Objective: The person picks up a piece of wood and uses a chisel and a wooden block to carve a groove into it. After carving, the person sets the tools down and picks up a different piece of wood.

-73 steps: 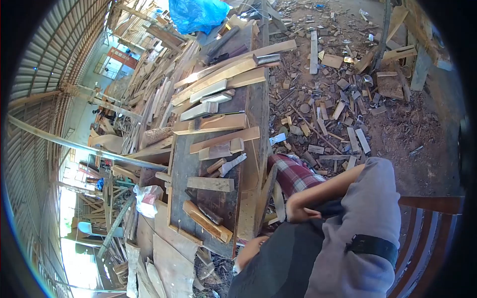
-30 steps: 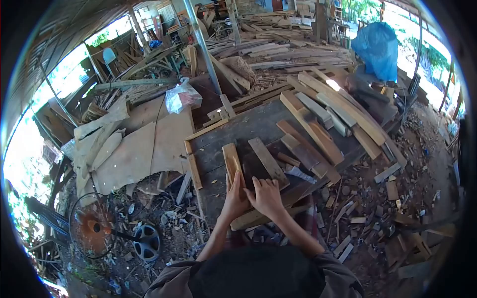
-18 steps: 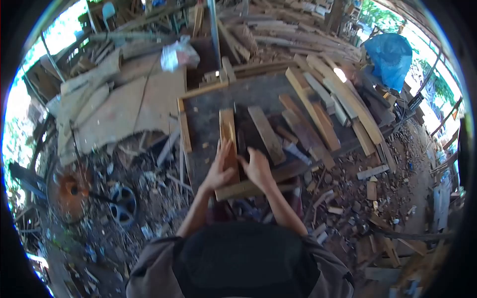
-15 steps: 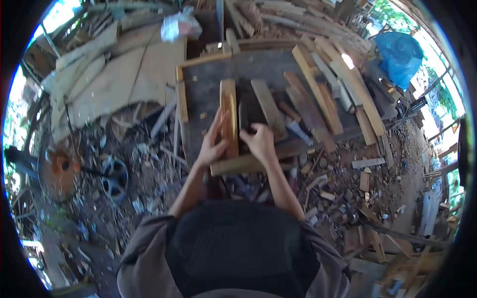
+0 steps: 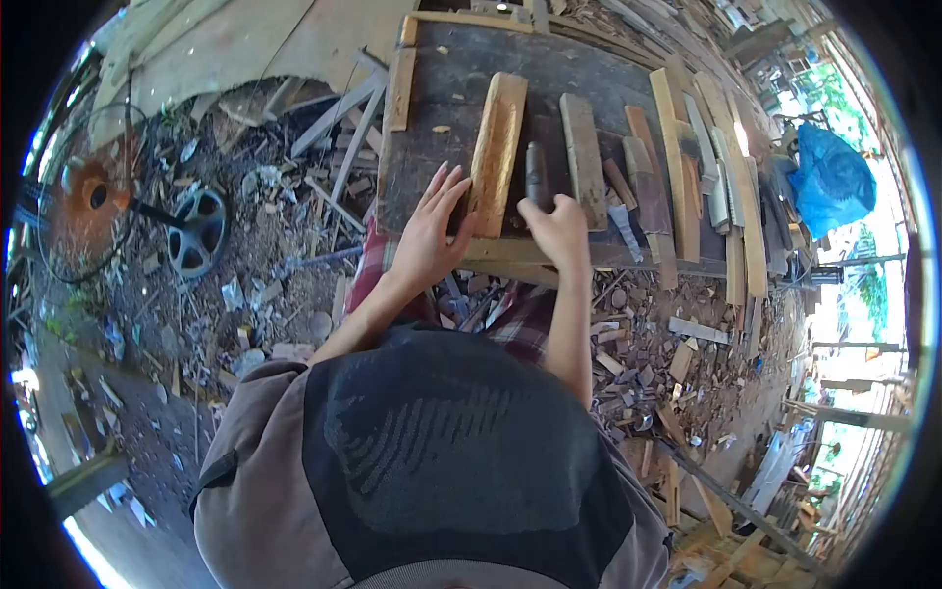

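A carved wood block, golden-brown with a hollowed face, lies lengthwise on the dark workbench. My left hand rests against the block's near left side, fingers stretched out and slightly apart. To the right of the block, my right hand is closed around the near end of a dark, narrow tool that points away from me. Its exact kind does not show. A greyish wood piece lies just right of that hand.
Several wood strips lie along the bench's right side. A blue plastic bag hangs at far right. On the left stand an orange-centred wheel-like fan and a dark spoked wheel. Wood scraps cover the ground.
My view has tilted down and shifted, so the bench appears higher and further right. My left hand has slid to the block's near left edge. The dark tool now shows more plainly in my right hand.
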The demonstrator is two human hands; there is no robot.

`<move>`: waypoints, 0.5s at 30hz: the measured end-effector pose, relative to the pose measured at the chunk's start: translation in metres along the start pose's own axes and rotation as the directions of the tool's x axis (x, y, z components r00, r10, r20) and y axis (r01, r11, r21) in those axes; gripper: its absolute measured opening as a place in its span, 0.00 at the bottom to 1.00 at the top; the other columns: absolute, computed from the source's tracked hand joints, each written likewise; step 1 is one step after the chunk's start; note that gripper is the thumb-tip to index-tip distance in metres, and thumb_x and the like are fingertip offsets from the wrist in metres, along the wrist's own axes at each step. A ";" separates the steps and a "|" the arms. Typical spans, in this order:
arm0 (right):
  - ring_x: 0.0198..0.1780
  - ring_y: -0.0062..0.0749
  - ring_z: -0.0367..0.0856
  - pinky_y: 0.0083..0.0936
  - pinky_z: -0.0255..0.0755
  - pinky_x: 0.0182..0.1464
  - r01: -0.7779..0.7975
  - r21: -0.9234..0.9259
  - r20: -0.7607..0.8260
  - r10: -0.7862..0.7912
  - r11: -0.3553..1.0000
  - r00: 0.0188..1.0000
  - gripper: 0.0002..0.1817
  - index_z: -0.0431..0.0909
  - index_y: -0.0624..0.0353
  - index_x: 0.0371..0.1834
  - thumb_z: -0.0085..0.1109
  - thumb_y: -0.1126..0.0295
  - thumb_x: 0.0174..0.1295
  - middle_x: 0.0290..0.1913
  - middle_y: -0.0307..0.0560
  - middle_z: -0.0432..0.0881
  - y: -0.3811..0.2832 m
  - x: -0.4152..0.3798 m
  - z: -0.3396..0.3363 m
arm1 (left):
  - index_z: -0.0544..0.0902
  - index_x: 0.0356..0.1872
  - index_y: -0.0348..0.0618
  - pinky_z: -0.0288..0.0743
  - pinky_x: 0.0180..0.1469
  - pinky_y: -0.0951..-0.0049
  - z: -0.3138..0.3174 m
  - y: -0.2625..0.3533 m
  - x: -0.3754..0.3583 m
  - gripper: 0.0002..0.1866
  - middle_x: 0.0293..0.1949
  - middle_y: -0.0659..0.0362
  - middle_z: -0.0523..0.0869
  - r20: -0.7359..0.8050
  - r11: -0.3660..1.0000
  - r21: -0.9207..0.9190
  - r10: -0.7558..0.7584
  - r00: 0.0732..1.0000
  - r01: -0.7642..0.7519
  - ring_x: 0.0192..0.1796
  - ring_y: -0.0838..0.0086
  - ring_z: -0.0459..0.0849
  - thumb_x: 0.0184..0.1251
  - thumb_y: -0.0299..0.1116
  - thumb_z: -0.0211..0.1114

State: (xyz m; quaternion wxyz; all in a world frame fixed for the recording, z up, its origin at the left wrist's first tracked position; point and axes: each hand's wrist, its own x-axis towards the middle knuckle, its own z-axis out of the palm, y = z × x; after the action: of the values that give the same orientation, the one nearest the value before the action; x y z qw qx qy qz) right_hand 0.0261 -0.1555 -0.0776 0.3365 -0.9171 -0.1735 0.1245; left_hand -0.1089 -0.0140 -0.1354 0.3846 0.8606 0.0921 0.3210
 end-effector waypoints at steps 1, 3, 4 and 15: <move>0.35 0.45 0.85 0.37 0.75 0.41 -0.025 0.132 0.016 0.023 0.991 1.000 0.24 0.78 0.75 0.33 0.61 0.57 0.53 0.27 0.58 0.82 0.003 -0.001 -0.005 | 0.72 0.62 0.33 0.59 0.72 0.59 0.000 0.000 -0.002 0.24 0.68 0.42 0.69 0.005 1.000 0.017 -0.004 1.000 0.004 0.74 0.50 0.60 0.67 0.31 0.61; 0.27 0.30 0.81 0.29 0.72 0.28 -0.157 0.524 0.096 0.125 0.837 0.988 0.19 0.79 0.69 0.33 0.60 0.59 0.59 0.23 0.45 0.78 0.009 -0.004 -0.018 | 0.72 0.62 0.34 0.59 0.72 0.59 0.000 0.000 -0.003 0.23 0.67 0.44 0.71 0.005 0.999 0.035 -0.006 1.000 0.006 0.74 0.52 0.60 0.68 0.32 0.61; 0.23 0.24 0.77 0.24 0.67 0.24 -0.131 0.517 0.076 0.107 0.846 0.991 0.17 0.80 0.67 0.35 0.59 0.60 0.61 0.22 0.41 0.77 -0.004 -0.017 -0.035 | 0.73 0.62 0.34 0.59 0.72 0.59 0.001 0.000 -0.003 0.23 0.67 0.45 0.71 0.002 0.999 0.036 -0.004 1.000 0.004 0.74 0.52 0.60 0.68 0.32 0.61; 0.18 0.12 0.64 0.10 0.55 0.18 0.556 0.308 -0.485 -0.375 0.772 0.790 0.17 0.80 0.65 0.48 0.65 0.66 0.59 0.27 0.39 0.79 0.001 -0.079 -0.143 | 0.72 0.63 0.34 0.60 0.71 0.59 0.001 0.002 -0.002 0.23 0.67 0.45 0.71 -0.010 0.998 0.058 -0.014 1.000 0.015 0.74 0.53 0.62 0.70 0.33 0.59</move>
State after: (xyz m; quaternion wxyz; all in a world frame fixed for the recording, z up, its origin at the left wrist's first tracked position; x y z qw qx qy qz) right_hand 0.0041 -0.2694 0.0367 0.5807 -0.7493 -0.2958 -0.1177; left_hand -0.1101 -0.0167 -0.1360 0.3615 0.8690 0.1096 0.3196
